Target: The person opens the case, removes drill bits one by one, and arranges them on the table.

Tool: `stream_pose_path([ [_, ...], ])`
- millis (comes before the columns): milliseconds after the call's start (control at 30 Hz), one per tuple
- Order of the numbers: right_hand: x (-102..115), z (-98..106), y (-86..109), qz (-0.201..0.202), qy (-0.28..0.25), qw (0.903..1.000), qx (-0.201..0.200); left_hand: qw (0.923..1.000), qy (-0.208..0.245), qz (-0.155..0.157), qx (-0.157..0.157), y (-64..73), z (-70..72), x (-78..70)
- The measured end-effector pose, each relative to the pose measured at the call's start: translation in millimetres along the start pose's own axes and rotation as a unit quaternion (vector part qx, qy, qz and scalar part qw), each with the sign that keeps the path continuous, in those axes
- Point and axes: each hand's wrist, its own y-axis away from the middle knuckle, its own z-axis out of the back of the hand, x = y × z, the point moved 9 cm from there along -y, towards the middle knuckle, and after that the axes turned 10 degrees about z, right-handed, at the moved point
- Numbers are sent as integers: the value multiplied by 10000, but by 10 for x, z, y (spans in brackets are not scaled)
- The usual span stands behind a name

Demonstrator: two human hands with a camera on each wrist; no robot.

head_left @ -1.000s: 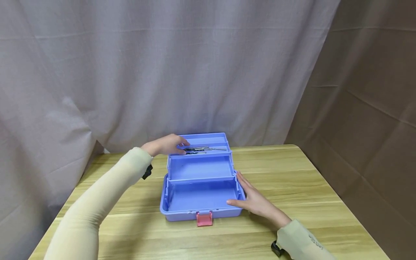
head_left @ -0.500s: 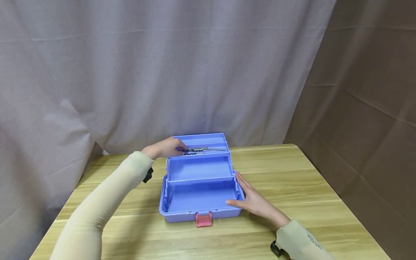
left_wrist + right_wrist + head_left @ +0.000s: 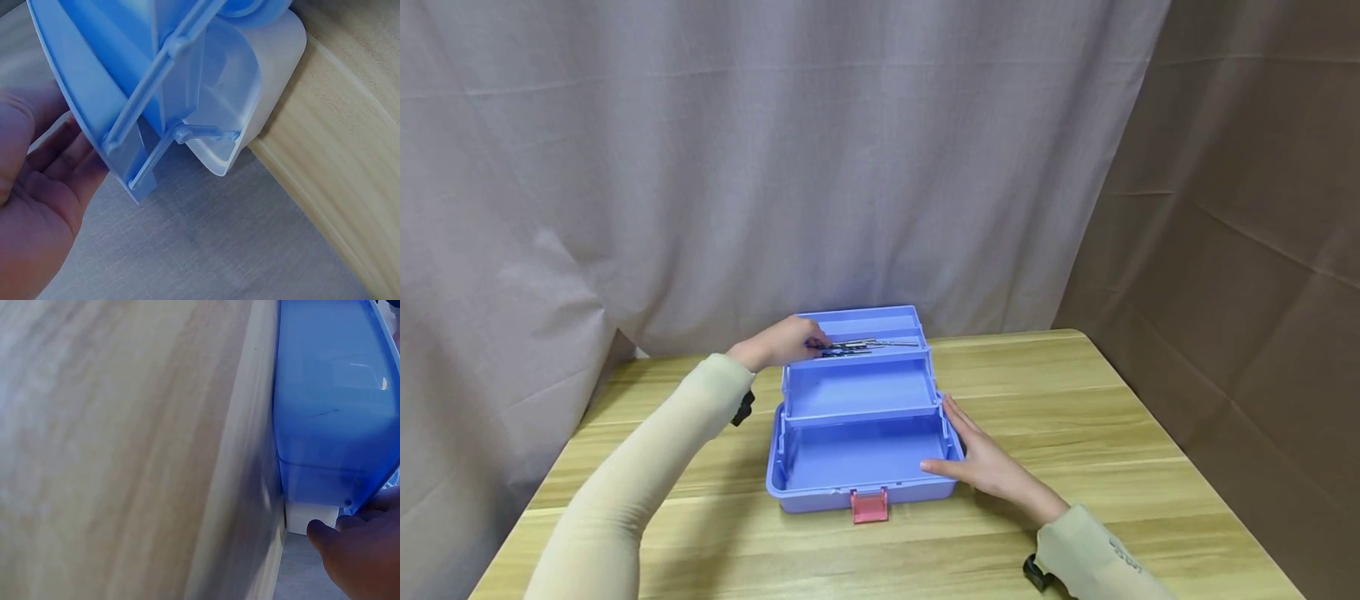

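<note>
A purple-blue toolbox (image 3: pixel 797 498) with a pink latch (image 3: pixel 869 506) stands open, its trays raised in steps. Several thin metal rods that look like drill bits (image 3: pixel 891 343) lie in the upper tray (image 3: pixel 898 355). My left hand (image 3: pixel 781 342) is at that tray's left end, thumb and fingers closed together on the rods' left ends; the fingertips are partly hidden. In the left wrist view, the left hand (image 3: pixel 44 187) reaches over the tray's side wall. My right hand (image 3: pixel 992 468) rests on the box's right side, fingers extended along the outside, thumb over the rim.
The middle tray (image 3: pixel 861 390) and the deep bottom compartment (image 3: pixel 865 450) hold nothing visible. A wood-grain table (image 3: pixel 1045 400) carries the box. A grey curtain (image 3: pixel 880 167) hangs close behind it, and a brown one (image 3: pixel 1247 250) hangs at the right.
My left thumb and fingers, spread apart a second ago, have come together on the ends of the rods. The right hand keeps its place on the box.
</note>
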Motion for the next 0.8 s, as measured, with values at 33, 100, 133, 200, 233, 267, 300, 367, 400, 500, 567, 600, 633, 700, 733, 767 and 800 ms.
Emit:
stream_pose_path([
  [33, 2, -2, 2, -1, -5, 10000, 1, 10000, 23, 18, -13, 3, -4, 6],
  [100, 6, -6, 8, -11, -11, 10000, 9, 9999, 85, 42, -46, 9, -6, 12],
  [133, 7, -5, 11, -16, -11, 10000, 7, 9999, 110, 52, -60, 11, -6, 14],
  [200, 11, -4, 14, -17, -17, 10000, 8, 9999, 138, 37, -94, 12, -1, 11],
  [233, 13, -2, 15, -17, -25, 10000, 5, 9998, 155, 37, -104, 12, 2, 11],
  [267, 14, -1, 16, -21, -26, 10000, 6, 9998, 165, 40, -116, 10, 6, 13],
  [300, 14, -1, 18, -31, -38, 10000, 7, 9997, 191, 70, -105, 8, 6, 18],
  [367, 14, 0, 22, -59, -43, 10000, 13, 9996, 247, 134, -62, 1, 6, 34],
  [400, 11, -1, 25, -77, -40, 10000, 20, 9994, 299, 193, -27, -3, 3, 47],
  [500, 5, -2, 33, -121, -45, 9999, 31, 9984, 452, 341, 72, -15, -10, 87],
  [567, 3, -2, 34, -125, -46, 9999, 27, 9978, 529, 393, 97, -21, -17, 111],
  [600, 1, -2, 34, -126, -42, 9999, 27, 9975, 559, 412, 101, -24, -20, 122],
  [633, -1, -2, 33, -129, -34, 9999, 26, 9975, 574, 410, 93, -27, -21, 129],
  [700, -9, -1, 30, -136, -28, 9999, 16, 9974, 599, 405, 71, -29, -22, 143],
  [733, -13, -2, 29, -145, -28, 9999, 13, 9973, 611, 402, 60, -29, -22, 146],
  [767, -17, -5, 28, -154, -23, 9999, 20, 9973, 609, 396, 48, -28, -23, 150],
  [800, -20, -7, 27, -163, -25, 9999, 23, 9974, 607, 388, 38, -26, -24, 152],
])
